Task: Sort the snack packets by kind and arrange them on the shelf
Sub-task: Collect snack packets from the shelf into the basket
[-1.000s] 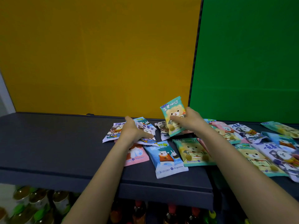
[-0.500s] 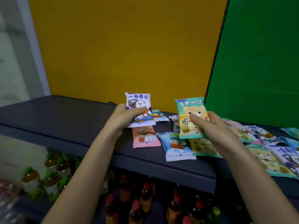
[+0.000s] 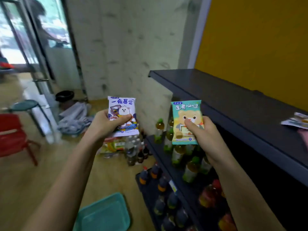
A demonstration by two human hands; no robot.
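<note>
Two kinds held clear of long dark-grey flat shelf top (image 3: 225, 100) at 2 o'clock: left hand (image 3: 103, 124), fingers curled round white-and-purple bear-print foil packet (image 3: 122, 110) at 11 o'clock; right hand (image 3: 206, 137) likewise on teal bear-print foil packet (image 3: 186, 114) at 1 o'clock; best laid flat, separate rows.

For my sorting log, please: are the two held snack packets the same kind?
No, the left hand holds a white-and-purple packet, the right hand a teal bear-print packet.

A white-and-purple packet (image 3: 122, 114) is being held upright at nine o'clock of a teal bear packet (image 3: 185, 114), also upright. On the dark shelf (image 3: 225, 100) at three o'clock, other packets (image 3: 297, 121) are lying flat.
</note>
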